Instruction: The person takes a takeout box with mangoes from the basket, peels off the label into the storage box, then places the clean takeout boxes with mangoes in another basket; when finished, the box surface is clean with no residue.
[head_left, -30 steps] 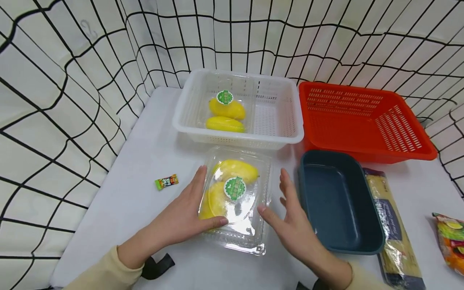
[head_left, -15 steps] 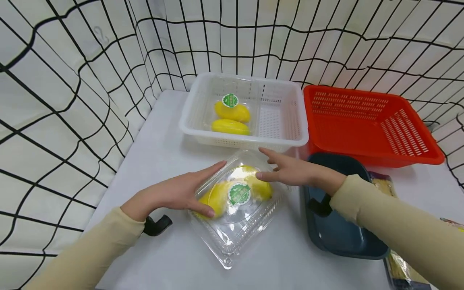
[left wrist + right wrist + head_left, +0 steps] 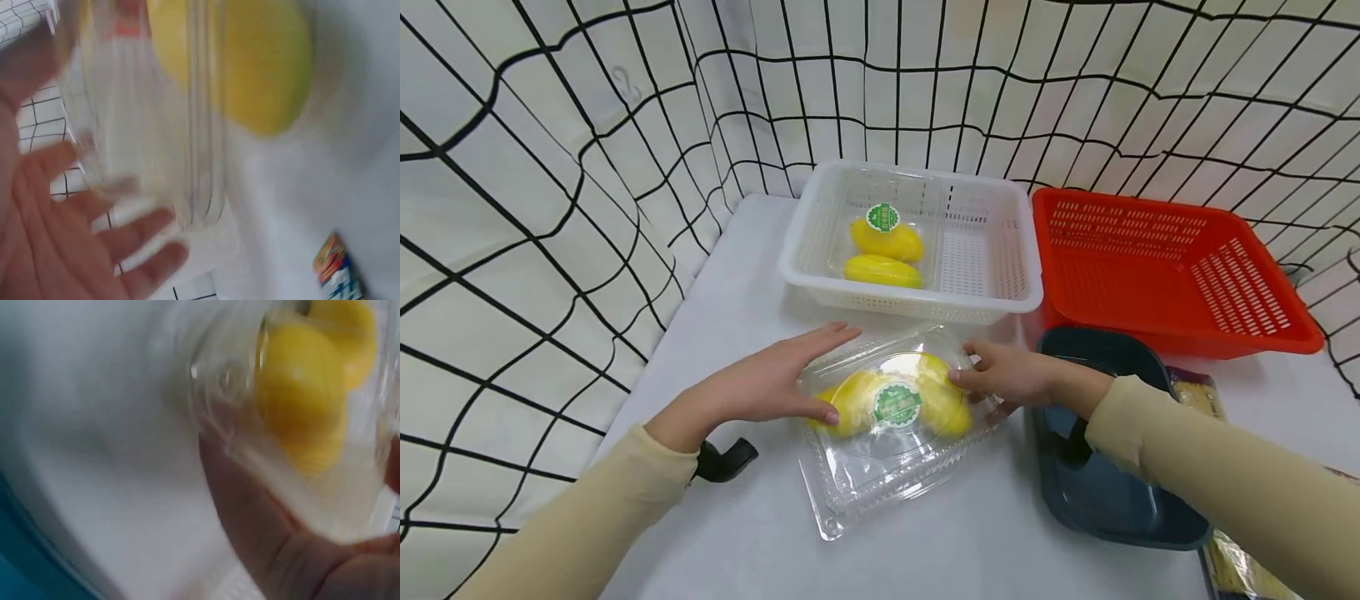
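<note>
A clear plastic box point(image 3: 880, 467) with yellow fruit point(image 3: 943, 400) and a green round label lies turned at an angle, between both hands. My left hand point(image 3: 760, 383) is at its left side, fingers extended and thumb over the lid; in the left wrist view the fingers point(image 3: 137, 231) are spread beside the clear wall. My right hand point(image 3: 1011, 375) grips the box's right end, thumb on top and fingers round the edge. The right wrist view has a finger point(image 3: 244, 500) against the clear corner, near the yellow fruit point(image 3: 300, 381).
Behind stands a white basket point(image 3: 842, 292) holding another box of yellow fruit point(image 3: 883, 271). A red basket point(image 3: 1165, 337) is to its right. A dark blue tub point(image 3: 1120, 517) and a packet of noodle-like strands point(image 3: 1228, 567) lie under the right forearm. A small wrapped candy point(image 3: 337, 269) shows in the left wrist view.
The box has turned further, its near corner swinging left. My right hand has moved slightly down and right, from spread fingers over the lid to a grip on its end.
</note>
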Demonstrator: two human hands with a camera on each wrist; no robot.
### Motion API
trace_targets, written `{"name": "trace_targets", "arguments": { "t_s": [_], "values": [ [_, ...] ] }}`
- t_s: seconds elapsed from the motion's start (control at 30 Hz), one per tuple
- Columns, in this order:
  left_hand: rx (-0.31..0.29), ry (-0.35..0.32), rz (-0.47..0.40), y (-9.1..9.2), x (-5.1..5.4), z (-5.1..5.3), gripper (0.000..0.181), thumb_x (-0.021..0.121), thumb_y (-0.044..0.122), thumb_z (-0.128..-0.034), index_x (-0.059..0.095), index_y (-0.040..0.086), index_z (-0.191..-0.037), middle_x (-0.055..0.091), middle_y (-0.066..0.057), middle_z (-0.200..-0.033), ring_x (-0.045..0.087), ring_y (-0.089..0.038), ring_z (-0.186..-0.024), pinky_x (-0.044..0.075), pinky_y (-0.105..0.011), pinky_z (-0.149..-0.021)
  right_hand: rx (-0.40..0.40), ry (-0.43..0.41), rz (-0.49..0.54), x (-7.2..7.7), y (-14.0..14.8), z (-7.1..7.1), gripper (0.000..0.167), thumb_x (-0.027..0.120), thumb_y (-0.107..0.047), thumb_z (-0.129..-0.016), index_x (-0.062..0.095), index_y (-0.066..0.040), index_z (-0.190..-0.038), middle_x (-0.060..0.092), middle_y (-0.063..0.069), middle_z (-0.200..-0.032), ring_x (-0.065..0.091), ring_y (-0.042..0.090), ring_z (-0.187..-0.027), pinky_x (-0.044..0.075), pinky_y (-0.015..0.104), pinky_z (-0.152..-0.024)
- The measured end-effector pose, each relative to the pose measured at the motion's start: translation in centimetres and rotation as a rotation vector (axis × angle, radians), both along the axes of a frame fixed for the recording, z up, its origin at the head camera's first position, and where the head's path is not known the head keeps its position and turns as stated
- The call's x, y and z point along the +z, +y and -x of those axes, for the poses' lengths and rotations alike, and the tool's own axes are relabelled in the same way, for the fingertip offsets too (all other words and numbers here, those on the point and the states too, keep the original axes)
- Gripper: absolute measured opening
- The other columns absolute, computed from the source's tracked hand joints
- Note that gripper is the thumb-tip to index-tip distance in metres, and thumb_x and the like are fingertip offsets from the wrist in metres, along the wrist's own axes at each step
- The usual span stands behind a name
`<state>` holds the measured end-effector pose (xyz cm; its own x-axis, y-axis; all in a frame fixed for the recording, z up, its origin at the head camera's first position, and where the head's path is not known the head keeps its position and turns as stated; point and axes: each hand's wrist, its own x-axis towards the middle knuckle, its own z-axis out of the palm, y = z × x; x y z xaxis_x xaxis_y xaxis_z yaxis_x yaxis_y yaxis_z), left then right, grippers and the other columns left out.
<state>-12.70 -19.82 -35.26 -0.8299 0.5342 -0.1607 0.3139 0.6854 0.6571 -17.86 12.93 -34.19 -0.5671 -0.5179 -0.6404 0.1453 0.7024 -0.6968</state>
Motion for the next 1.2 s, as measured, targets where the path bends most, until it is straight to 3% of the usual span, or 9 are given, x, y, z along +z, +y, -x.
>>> {"name": "trace_targets", "arguments": {
  "t_s": [0.1, 0.17, 0.27, 0.4, 0.57, 0.7, 0.83, 0.97, 1.2],
  "values": [
    [0.172, 0.082, -0.027, 0.4, 0.0, -1.7, 0.095, 0.080, 0.034, -0.0887, 0.025, 0.009, -0.163, 0.022, -0.020, -0.169, 0.023, -0.042, -0.155, 0.026, -0.064, -0.121, -0.077, 0.003, -0.007, 0.1, 0.0, -1.4, 0.066, 0.055, -0.031, -0.106, 0.021, -0.001, -0.154, 0.052, 0.026, -0.140, 0.057, 0.037, -0.122, 0.062, 0.047, -0.086],
    [0.279, 0.069, -0.061, 0.8, 0.1, -2.9, 0.094, 0.076, 0.035, -0.0929, 0.020, 0.008, -0.163, 0.022, -0.020, -0.169, 0.023, -0.043, -0.155, 0.026, -0.065, -0.121, -0.131, 0.004, -0.024, 0.2, -0.2, -2.3, 0.068, 0.055, -0.032, -0.106, 0.019, 0.000, -0.154, 0.051, 0.027, -0.139, 0.056, 0.037, -0.121, 0.061, 0.049, -0.088],
    [0.361, 0.004, -0.105, 1.4, -0.1, -4.5, 0.099, 0.072, 0.040, -0.0951, 0.009, 0.007, -0.165, 0.018, -0.020, -0.170, 0.022, -0.044, -0.155, 0.025, -0.066, -0.121, -0.197, -0.003, -0.027, 0.4, -0.3, -3.4, 0.070, 0.054, -0.032, -0.106, 0.016, 0.002, -0.154, 0.049, 0.027, -0.138, 0.053, 0.038, -0.122, 0.059, 0.054, -0.092],
    [0.363, -0.049, -0.130, 2.0, -0.7, -5.7, 0.108, 0.070, 0.048, -0.0945, 0.000, 0.005, -0.164, 0.005, -0.022, -0.171, 0.009, -0.046, -0.157, 0.021, -0.068, -0.121, -0.274, -0.027, 0.036, 0.3, -0.5, -4.7, 0.064, 0.052, -0.031, -0.107, 0.017, 0.000, -0.150, 0.048, 0.027, -0.135, 0.051, 0.039, -0.120, 0.057, 0.058, -0.094],
    [0.380, -0.054, -0.152, 2.5, -1.7, -6.0, 0.108, 0.070, 0.047, -0.0950, -0.003, 0.010, -0.165, -0.005, -0.023, -0.171, 0.002, -0.047, -0.158, 0.021, -0.071, -0.119, -0.320, -0.023, 0.129, -0.3, -0.7, -5.9, 0.060, 0.053, -0.030, -0.107, 0.017, -0.005, -0.149, 0.046, 0.027, -0.138, 0.050, 0.041, -0.124, 0.056, 0.063, -0.092],
    [0.412, -0.035, -0.165, 2.8, -2.5, -6.0, 0.108, 0.071, 0.044, -0.0947, -0.005, 0.010, -0.165, -0.007, -0.024, -0.171, 0.003, -0.047, -0.158, 0.020, -0.071, -0.119, -0.328, 0.024, 0.182, -0.8, -0.8, -6.5, 0.089, 0.059, -0.030, -0.103, -0.006, -0.007, -0.159, 0.029, 0.032, -0.154, 0.041, 0.051, -0.137, 0.056, 0.065, -0.089],
    [0.438, -0.030, -0.177, 2.8, -3.0, -5.9, 0.110, 0.072, 0.043, -0.0938, -0.006, 0.011, -0.165, -0.007, -0.023, -0.171, 0.002, -0.045, -0.158, 0.017, -0.070, -0.121, -0.322, 0.089, 0.172, -1.4, -1.0, -7.0, 0.116, 0.070, -0.032, -0.097, -0.026, -0.013, -0.160, 0.015, 0.034, -0.163, 0.027, 0.055, -0.147, 0.059, 0.059, -0.088],
    [0.451, -0.025, -0.183, 2.5, -3.2, -5.8, 0.109, 0.073, 0.042, -0.0929, -0.003, 0.011, -0.165, -0.004, -0.021, -0.172, 0.005, -0.045, -0.158, 0.018, -0.071, -0.120, -0.318, 0.108, 0.164, -1.5, -1.3, -7.2, 0.118, 0.073, -0.032, -0.095, -0.025, -0.017, -0.161, 0.018, 0.035, -0.162, 0.025, 0.055, -0.149, 0.060, 0.056, -0.088],
    [0.443, 0.004, -0.209, 2.3, -3.7, -5.5, 0.108, 0.073, 0.040, -0.0923, 0.000, 0.011, -0.165, 0.000, -0.017, -0.173, 0.008, -0.042, -0.159, 0.018, -0.068, -0.122, -0.315, 0.086, 0.190, -1.5, -1.4, -7.2, 0.115, 0.071, -0.031, -0.096, -0.024, -0.016, -0.160, 0.004, 0.028, -0.167, 0.018, 0.057, -0.150, 0.057, 0.062, -0.090]
  ]
}}
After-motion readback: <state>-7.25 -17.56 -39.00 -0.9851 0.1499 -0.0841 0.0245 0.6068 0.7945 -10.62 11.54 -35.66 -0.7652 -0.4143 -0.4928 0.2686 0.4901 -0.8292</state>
